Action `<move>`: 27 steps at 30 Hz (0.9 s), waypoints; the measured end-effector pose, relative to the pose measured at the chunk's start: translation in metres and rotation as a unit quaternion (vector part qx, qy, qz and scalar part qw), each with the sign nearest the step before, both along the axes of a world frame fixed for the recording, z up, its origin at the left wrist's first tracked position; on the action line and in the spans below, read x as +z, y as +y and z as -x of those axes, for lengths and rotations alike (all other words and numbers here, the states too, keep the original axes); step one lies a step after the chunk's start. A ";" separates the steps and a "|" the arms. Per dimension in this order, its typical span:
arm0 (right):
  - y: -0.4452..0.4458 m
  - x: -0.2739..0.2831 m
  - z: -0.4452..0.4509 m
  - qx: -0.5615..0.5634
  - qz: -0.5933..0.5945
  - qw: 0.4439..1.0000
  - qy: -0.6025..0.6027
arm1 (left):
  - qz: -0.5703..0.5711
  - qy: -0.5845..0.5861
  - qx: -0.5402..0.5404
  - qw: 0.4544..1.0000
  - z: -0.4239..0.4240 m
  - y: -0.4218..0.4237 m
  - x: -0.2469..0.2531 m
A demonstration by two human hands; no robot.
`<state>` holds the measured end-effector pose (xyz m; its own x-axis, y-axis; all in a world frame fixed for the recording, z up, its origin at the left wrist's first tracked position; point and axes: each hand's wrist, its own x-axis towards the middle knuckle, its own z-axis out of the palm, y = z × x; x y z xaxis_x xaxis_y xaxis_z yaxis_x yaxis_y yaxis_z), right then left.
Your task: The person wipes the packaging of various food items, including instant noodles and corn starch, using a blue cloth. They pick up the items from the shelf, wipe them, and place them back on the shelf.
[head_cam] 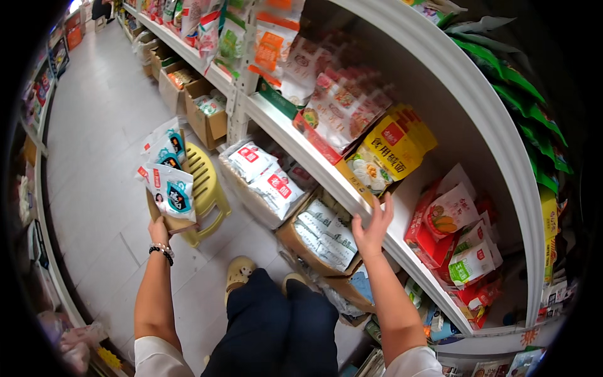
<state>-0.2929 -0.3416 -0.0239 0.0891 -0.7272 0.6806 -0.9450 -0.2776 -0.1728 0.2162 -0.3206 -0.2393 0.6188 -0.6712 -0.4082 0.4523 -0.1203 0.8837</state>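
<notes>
My left hand [159, 231] grips the near edge of an open cardboard display box [181, 227] that holds several white and teal pouches [174, 192]; the box is over or against the left side of a yellow plastic stool [203, 176]. My right hand [376, 225], fingers spread, is at the front edge of a white metal shelf [325, 176]. Its fingertips are close to a yellow display box [360, 183] of yellow food pouches [393, 146]; whether they touch it I cannot tell. Left of that stands a red box [320, 139] with pink and white pouches [341, 106].
Under the shelf stand a wrapped carton [256, 205] and open cartons [301, 242] of white bags. Red boxes [424, 231] with pouches are farther right on the shelf. More cardboard boxes [193, 113] line the aisle. Another shelving unit [44, 198] runs along the left. A person [102, 8] is far off.
</notes>
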 end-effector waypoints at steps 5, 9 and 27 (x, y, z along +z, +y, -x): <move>0.058 -0.022 -0.012 0.008 -0.037 0.996 -0.076 | -0.158 -0.113 -0.075 0.978 0.010 0.049 0.027; 0.095 -0.027 -0.033 0.035 -0.087 0.986 -0.138 | -0.075 0.036 -0.077 0.994 0.037 0.087 0.072; 0.242 0.026 -0.124 0.303 -0.421 0.611 -0.598 | 0.066 -0.147 -0.346 0.924 0.178 0.300 0.185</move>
<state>-0.1686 -0.0991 0.0024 0.3208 -0.9445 -0.0701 0.2300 0.1496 -0.9616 0.0378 -0.0207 -0.0545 0.0943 -0.9796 -0.1776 0.0452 -0.1740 0.9837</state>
